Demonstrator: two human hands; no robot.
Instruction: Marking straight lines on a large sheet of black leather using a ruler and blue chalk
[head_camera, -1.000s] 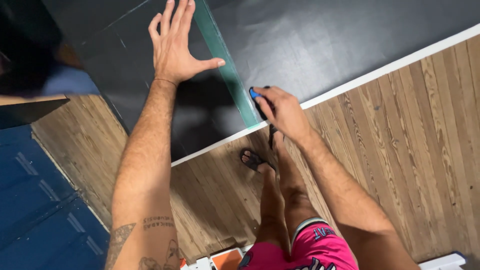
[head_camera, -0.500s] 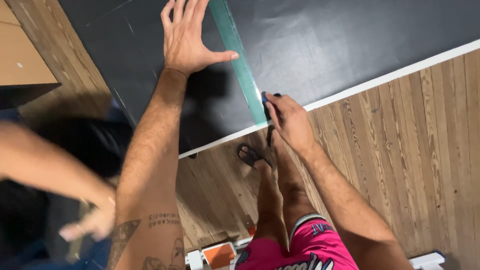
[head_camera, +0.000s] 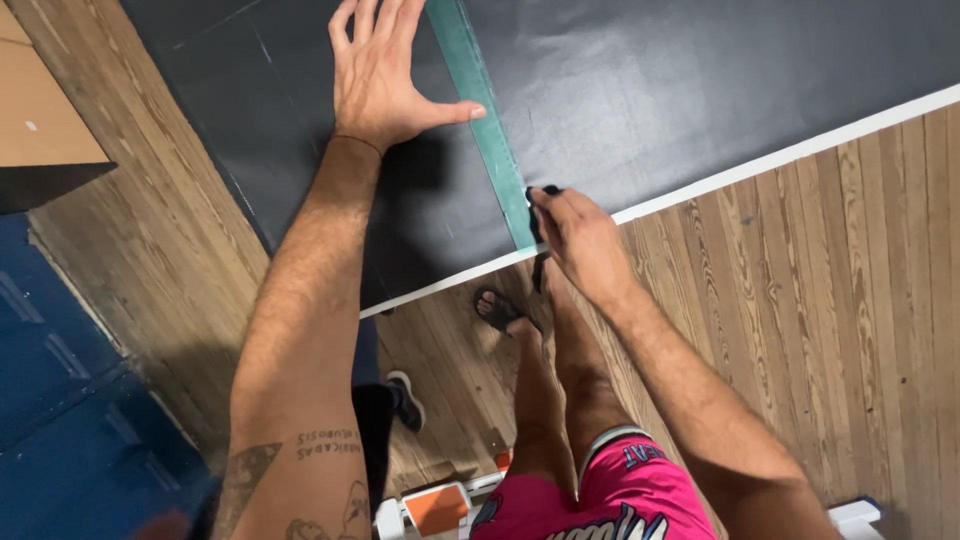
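The left hand (head_camera: 385, 75) lies flat with its fingers spread wide, near the top middle of the frame. It presses on a big black sheet with a white edge (head_camera: 700, 90) and holds nothing. Its thumb touches a long green see-through ruler (head_camera: 480, 110) that runs from the top down to the middle of the frame, lying on the black sheet. The right hand (head_camera: 580, 240) is in the middle of the frame, at the bottom end of the ruler. Its grip is closed tight around a small dark cutting tool (head_camera: 540, 200), right beside the ruler's edge. The sheet lies on a brown wooden floor (head_camera: 820, 300).
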